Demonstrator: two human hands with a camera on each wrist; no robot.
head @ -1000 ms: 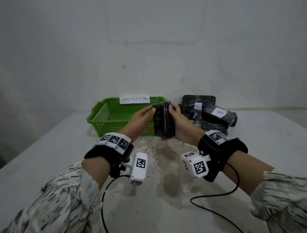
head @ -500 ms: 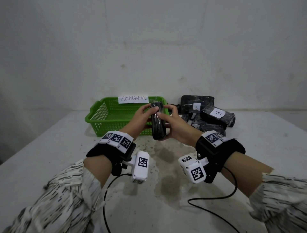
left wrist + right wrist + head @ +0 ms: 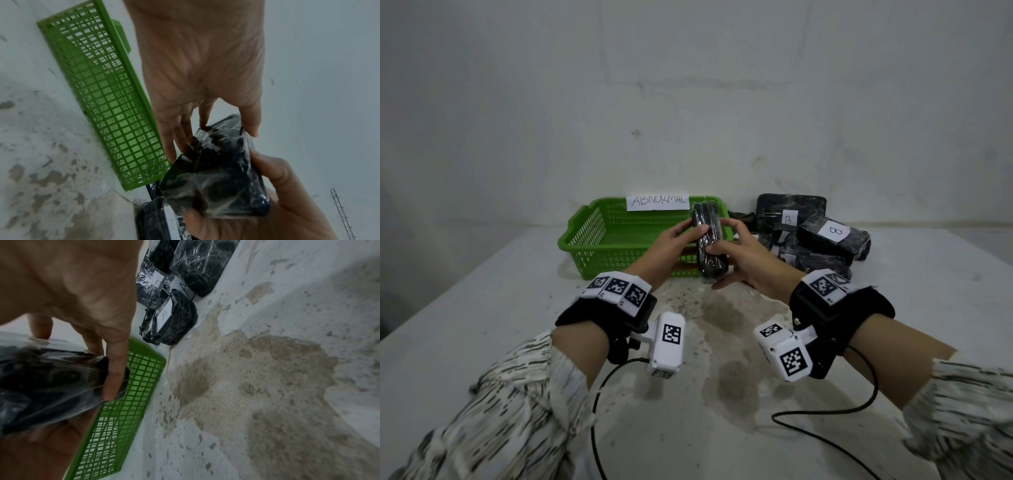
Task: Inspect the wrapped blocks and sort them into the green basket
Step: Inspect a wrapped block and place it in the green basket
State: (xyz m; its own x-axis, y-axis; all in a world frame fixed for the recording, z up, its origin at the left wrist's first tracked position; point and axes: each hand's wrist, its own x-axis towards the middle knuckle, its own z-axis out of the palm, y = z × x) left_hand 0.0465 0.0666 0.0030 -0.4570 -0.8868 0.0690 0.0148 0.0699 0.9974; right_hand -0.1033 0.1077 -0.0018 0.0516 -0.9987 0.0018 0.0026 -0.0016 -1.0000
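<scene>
- A worn table (image 3: 482, 308) is carrying everything.
- The green basket (image 3: 599, 240) is sitting left of the block pile (image 3: 822, 240).
- The left hand (image 3: 671, 245) and right hand (image 3: 748, 255) are both grasping one wrapped block (image 3: 709, 236), lifted at the basket's near right corner.

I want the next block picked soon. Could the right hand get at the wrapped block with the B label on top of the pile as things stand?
Probably not yet: the right hand and left hand both grip the held block. Otherwise the way looks free; the B-labelled block lies uncovered atop the pile, just right of that hand.
</scene>
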